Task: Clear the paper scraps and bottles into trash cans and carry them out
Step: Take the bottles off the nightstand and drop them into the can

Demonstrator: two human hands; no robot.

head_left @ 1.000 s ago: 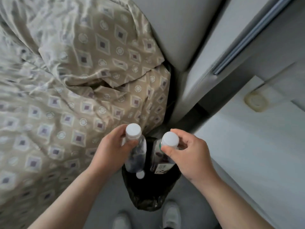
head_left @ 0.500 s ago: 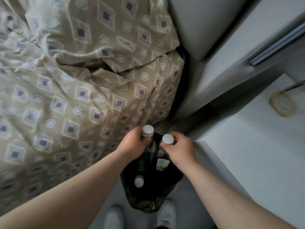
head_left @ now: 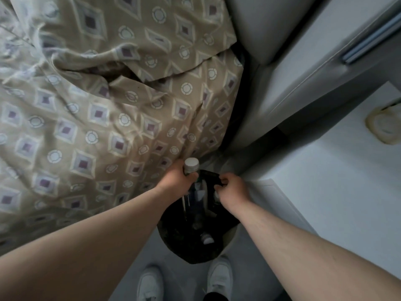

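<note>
A black-lined trash can (head_left: 182, 248) stands on the floor between the bed and a white cabinet. My left hand (head_left: 178, 181) grips a clear plastic bottle (head_left: 192, 168) by the neck, just under its white cap; the body reaches down into the bag. My right hand (head_left: 231, 189) is curled at the bag's far rim over a second bottle, of which only a pale cap (head_left: 216, 194) peeks out below the fingers. A third white-capped bottle (head_left: 207, 238) lies deeper in the bag. No paper scraps are visible.
A rumpled beige patterned quilt (head_left: 104, 109) covers the bed on the left, touching the can. A white cabinet top (head_left: 329, 192) with a tape roll (head_left: 384, 124) is on the right, a grey padded panel (head_left: 260, 29) behind. My white shoes (head_left: 219, 276) stand at the can.
Both hands have gone down towards the can with their bottles. The right-hand bottle has sunk into the bag until only its cap shows; the left-hand bottle is partly inside.
</note>
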